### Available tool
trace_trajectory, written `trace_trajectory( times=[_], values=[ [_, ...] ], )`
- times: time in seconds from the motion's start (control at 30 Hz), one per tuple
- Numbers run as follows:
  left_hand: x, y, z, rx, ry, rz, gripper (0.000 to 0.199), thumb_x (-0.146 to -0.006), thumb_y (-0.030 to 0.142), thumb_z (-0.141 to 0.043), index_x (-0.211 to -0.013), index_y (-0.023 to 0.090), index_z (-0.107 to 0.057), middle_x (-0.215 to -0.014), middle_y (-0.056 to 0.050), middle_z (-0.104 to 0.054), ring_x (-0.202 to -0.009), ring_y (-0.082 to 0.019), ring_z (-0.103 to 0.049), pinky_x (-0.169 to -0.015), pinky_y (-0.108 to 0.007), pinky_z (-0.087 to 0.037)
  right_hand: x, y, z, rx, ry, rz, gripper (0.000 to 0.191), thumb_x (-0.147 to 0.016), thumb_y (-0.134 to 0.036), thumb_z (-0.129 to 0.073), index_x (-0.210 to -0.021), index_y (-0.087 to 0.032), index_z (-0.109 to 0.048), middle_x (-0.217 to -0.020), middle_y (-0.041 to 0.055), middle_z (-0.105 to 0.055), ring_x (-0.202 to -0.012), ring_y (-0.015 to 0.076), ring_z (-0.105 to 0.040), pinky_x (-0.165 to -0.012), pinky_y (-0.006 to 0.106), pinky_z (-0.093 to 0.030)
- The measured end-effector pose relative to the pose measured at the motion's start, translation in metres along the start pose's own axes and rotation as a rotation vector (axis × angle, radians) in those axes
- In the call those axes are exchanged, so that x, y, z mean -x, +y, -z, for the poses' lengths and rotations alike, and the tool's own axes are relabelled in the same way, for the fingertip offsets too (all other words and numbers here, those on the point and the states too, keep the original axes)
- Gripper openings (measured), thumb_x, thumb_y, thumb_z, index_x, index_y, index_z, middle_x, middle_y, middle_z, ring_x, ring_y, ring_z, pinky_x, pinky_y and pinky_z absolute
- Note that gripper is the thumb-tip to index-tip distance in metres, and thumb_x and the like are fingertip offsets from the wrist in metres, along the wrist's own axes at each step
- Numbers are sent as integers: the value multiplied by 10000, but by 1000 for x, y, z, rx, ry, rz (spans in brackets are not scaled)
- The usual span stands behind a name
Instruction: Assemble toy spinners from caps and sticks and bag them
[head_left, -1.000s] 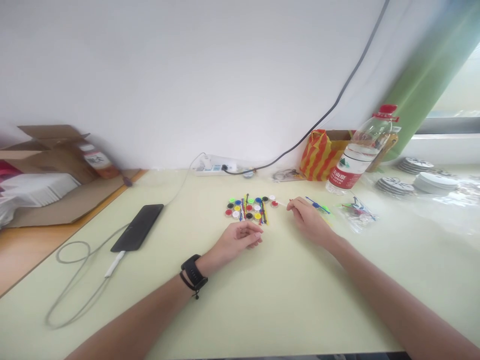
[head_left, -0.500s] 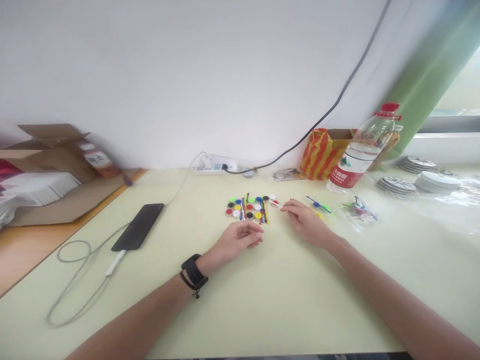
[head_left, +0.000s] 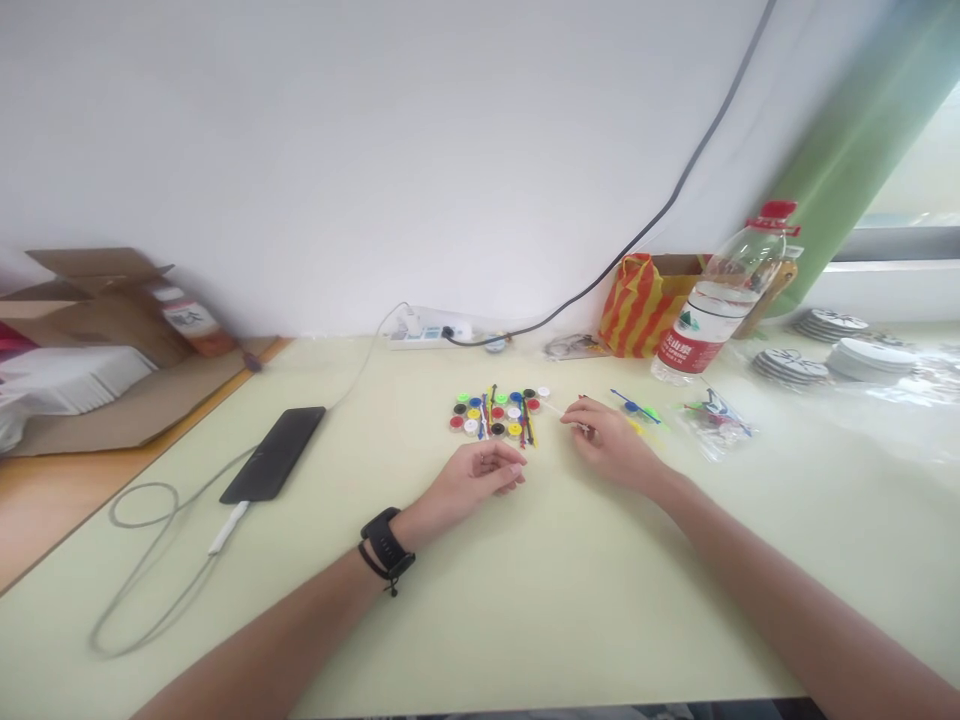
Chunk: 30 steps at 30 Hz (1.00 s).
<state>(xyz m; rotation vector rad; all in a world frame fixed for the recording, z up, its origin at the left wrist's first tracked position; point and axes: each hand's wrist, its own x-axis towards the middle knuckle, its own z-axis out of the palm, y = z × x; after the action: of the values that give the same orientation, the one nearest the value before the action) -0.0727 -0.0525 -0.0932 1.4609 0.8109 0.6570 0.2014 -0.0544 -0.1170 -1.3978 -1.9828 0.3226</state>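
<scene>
My right hand [head_left: 607,440] is closed in a pinch around a thin white plastic arrow [head_left: 553,408], whose tip points left. Just left of that tip sits a cluster of small round pieces in white, red [head_left: 500,413], blue, yellow, green and black. Coloured plastic arrows [head_left: 529,425] lie among them in two upright bundles. In front of the cluster rests my left hand [head_left: 484,478], its fingers loosely curled with a gap to the thumb and nothing in them. Beyond my right hand lie a blue arrow [head_left: 637,408] and green and yellow pieces.
A clear bag of pieces [head_left: 716,425] lies right, before a large water bottle [head_left: 705,315] and a striped bag [head_left: 637,305]. White disc stacks [head_left: 791,367] stand far right. Left are a charging phone [head_left: 274,455] and cardboard box [head_left: 97,420]; a power strip [head_left: 424,335] lies along the wall.
My right hand has turned slightly and its fingers have curled in more around the white arrow. A red round piece by its tip now sits in closer to the cluster. My left hand stays put.
</scene>
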Motion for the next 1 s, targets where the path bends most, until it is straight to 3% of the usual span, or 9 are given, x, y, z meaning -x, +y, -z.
trace_trajectory(
  times=[0.17,0.37,0.47,0.77,1.0],
  values=[
    [1,1,0,1,-8,-1,311,-833,435,-779,-966,160,-725,-880,-83,-730,-858,-190,-689,-786,-307,-540,1,5,-1,44,51,-44,337,-882,-165,-485,-1151,-203,-683,-1243,113,-651,-800,197,-679,-767,358,-573],
    [1,1,-1,3,-7,2,308,-828,437,-783,-961,165,-728,-882,-75,-725,-860,-187,-685,-785,-303,-537,3,7,-5,89,-5,-9,441,-907,-197,-506,-1336,-210,-607,-1400,132,-571,-1183,278,-633,-996,431,-547],
    [0,1,-1,3,-8,8,312,-826,439,-786,-961,164,-728,-879,-73,-723,-854,-185,-681,-784,-305,-534,4,7,-6,113,-34,-4,428,-927,-219,-506,-1343,-198,-602,-1399,138,-571,-1258,286,-587,-1046,443,-523],
    [1,3,-2,2,-8,11,300,-839,424,-780,-961,156,-721,-873,-66,-711,-845,-170,-668,-776,-289,-525,2,12,-7,170,-38,3,404,-948,-265,-517,-1332,-175,-604,-1394,160,-584,-1310,307,-556,-1098,479,-473],
    [1,3,-2,-4,-1,12,314,-831,435,-785,-952,153,-721,-869,-65,-709,-845,-174,-670,-777,-295,-526,0,10,-2,173,23,-31,298,-936,-255,-519,-1181,-176,-669,-1308,143,-636,-1084,268,-669,-950,409,-529]
  ],
)
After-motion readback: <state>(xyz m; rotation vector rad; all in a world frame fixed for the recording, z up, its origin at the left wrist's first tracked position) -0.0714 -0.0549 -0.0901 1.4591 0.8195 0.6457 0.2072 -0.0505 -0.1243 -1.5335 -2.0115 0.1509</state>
